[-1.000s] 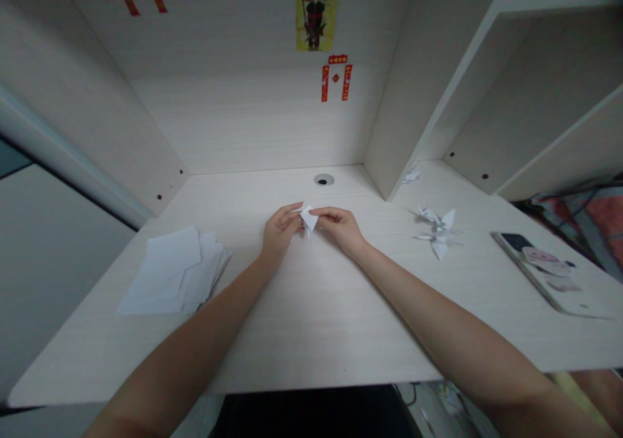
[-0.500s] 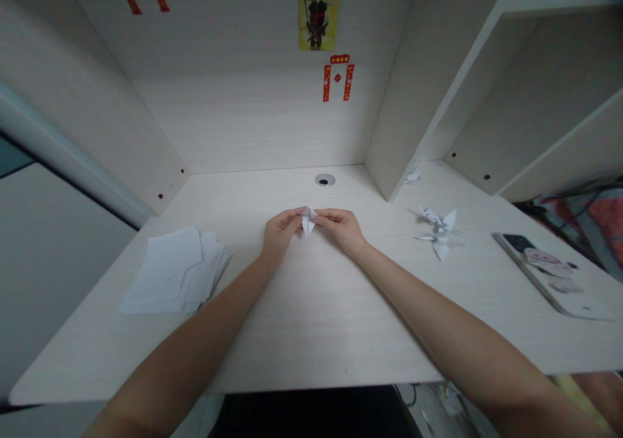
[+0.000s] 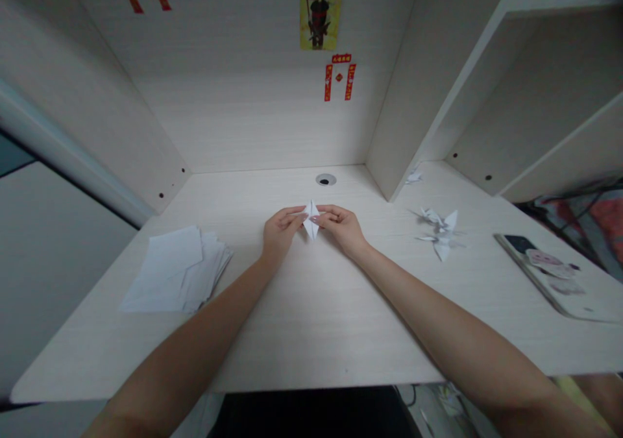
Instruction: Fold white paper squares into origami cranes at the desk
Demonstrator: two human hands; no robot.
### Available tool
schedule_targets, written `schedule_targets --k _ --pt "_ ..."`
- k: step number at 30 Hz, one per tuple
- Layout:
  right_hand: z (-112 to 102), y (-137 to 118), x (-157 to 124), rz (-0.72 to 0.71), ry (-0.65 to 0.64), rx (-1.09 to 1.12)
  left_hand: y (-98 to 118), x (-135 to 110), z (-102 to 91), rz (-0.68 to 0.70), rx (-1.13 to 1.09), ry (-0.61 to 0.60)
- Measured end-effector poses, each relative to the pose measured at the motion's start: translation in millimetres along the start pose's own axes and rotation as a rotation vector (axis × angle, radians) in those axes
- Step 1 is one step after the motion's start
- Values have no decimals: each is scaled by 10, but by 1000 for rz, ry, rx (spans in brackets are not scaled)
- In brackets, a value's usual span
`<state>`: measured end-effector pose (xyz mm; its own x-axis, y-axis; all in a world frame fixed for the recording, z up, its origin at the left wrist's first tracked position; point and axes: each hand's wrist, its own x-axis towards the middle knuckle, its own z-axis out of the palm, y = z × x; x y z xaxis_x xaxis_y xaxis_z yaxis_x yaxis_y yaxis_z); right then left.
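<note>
A small folded piece of white paper (image 3: 311, 220) stands as a narrow pointed shape just above the pale wooden desk (image 3: 311, 321). My left hand (image 3: 279, 232) pinches its left side with thumb and fingertips. On the other side my right hand (image 3: 343, 227) pinches it the same way. Both hands meet at the middle of the desk, forearms stretched out over it.
A loose stack of white paper sheets (image 3: 178, 270) lies at the left. Finished folded paper cranes (image 3: 439, 230) sit at the right, one more small paper figure (image 3: 413, 177) by the shelf divider. A phone (image 3: 549, 269) lies far right. A cable hole (image 3: 326, 180) is at the back.
The paper has gone from a wider flap to a narrow, upright pointed shape between my fingers. Both hands stayed at the same spot, fingers drawn closer together.
</note>
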<state>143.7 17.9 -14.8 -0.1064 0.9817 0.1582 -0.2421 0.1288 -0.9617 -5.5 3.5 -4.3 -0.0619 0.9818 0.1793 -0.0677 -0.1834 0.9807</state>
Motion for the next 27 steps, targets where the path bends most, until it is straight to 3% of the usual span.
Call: schedule_targets --k 15,27 --pt "-18 15 -9 -62 -47 -75 15 -13 -5 0 30 -39" --pt "16 -11 -36 -80 -71 -127 -41 15 -10 -8 71 24"
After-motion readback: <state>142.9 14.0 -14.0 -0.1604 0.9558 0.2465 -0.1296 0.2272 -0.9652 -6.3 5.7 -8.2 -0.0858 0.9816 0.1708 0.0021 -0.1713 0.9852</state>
